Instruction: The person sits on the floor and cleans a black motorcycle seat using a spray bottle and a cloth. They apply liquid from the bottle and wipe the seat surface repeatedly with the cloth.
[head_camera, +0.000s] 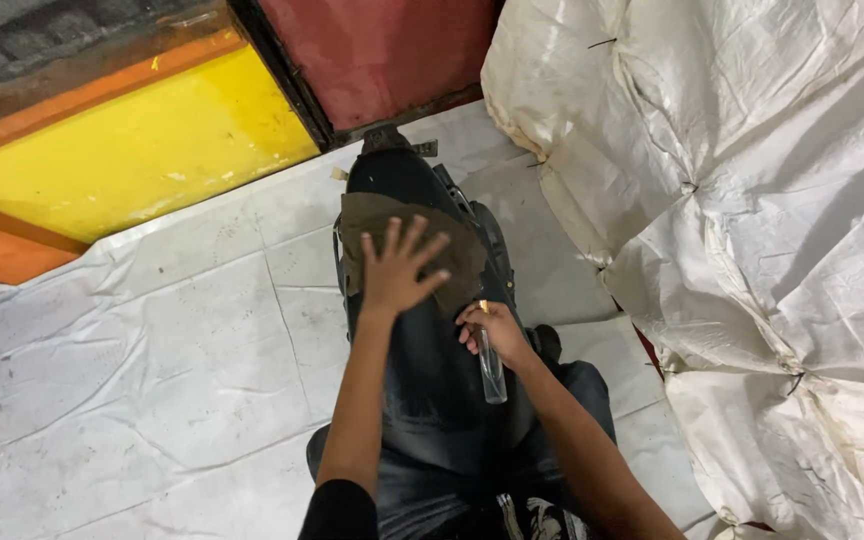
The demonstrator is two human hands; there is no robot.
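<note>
At nine o'clock I am seeing white sheeting (152, 340) covering the floor, with a yellow panel (142, 140) lying at eleven. In the centre, my left hand (397, 270) is pressing flat, fingers spread open, on a brown cloth (457, 250) lying over the black scooter seat (432, 380). Just toward four o'clock of it, my right hand (492, 330) is gripping a slim clear bottle (492, 372) against the seat. At three o'clock, white sacks (752, 220) are piling up.
</note>
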